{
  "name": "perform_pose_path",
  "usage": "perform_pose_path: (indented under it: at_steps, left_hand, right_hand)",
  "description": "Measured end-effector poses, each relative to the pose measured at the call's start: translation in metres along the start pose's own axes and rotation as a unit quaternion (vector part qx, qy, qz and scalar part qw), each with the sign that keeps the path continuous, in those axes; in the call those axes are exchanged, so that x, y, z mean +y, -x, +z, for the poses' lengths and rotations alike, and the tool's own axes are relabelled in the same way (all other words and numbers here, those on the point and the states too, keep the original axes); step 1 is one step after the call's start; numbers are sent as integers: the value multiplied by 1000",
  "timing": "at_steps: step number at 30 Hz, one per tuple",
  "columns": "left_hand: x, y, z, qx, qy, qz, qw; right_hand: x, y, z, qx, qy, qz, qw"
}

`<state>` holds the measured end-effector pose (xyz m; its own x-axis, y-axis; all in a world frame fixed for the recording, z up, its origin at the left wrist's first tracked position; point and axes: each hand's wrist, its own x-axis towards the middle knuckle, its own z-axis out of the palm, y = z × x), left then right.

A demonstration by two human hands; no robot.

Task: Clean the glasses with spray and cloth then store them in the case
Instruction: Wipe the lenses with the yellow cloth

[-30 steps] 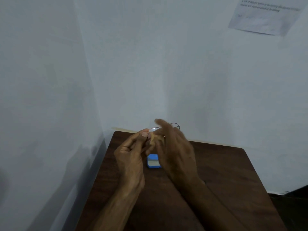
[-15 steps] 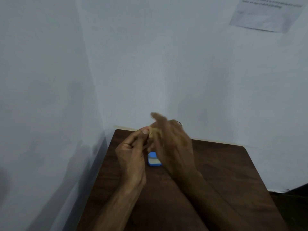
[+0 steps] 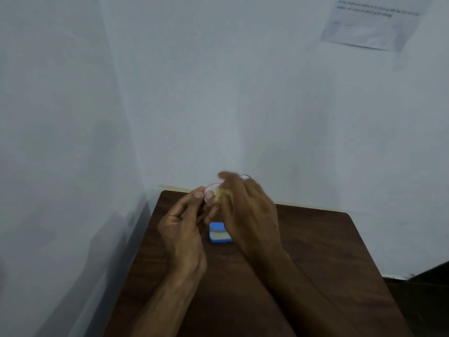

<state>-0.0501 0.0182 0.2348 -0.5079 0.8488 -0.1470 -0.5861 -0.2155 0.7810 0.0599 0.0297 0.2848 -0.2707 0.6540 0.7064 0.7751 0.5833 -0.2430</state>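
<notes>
Thin wire-rimmed glasses (image 3: 211, 188) are held up over the far end of the table. My left hand (image 3: 182, 229) pinches the left rim between thumb and fingers. My right hand (image 3: 247, 210) presses a small yellowish cloth (image 3: 222, 194) against a lens; its fingers are blurred. The right rim shows as a thin arc behind my right hand. A small blue case (image 3: 220, 233) with a grey inside lies open on the table below my hands, partly covered by the right hand. No spray bottle is in view.
The dark wooden table (image 3: 315, 251) stands in a corner between pale walls. A printed paper sheet (image 3: 371, 20) hangs on the wall at the upper right. A dark floor strip shows at the far right.
The right hand has kept shifting with the cloth over the lens, fingers moving up and back. More of the left rim shows now. The left hand stays in place.
</notes>
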Motion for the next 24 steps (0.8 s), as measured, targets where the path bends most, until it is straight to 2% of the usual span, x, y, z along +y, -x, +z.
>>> perform_pose_path:
  at_steps: [2,7,12,17,20,21,24]
  left_hand:
    - [-1,3,2,-7,11,-10,1000]
    - [1,3,3,9,-20,33,999]
    - [6,11,10,-30,-4,63,998]
    - [9,20,13,-38,-5,53,998]
    - [9,23,15,-54,-28,60,996]
    - [8,24,15,-55,-31,62,996]
    - [6,25,15,-40,-28,60,997]
  right_hand:
    - [5,-8,-2,18,11,16,1000]
    - [0,17,-2,-22,-61,-44,997]
    - [46,4,-20,103,-31,76,991]
    - [44,14,-12,63,-18,9,998]
    - [62,2,-18,106,-33,79,991]
    - [62,-1,-18,105,-35,79,991]
    - [47,10,-10,61,-38,7,997]
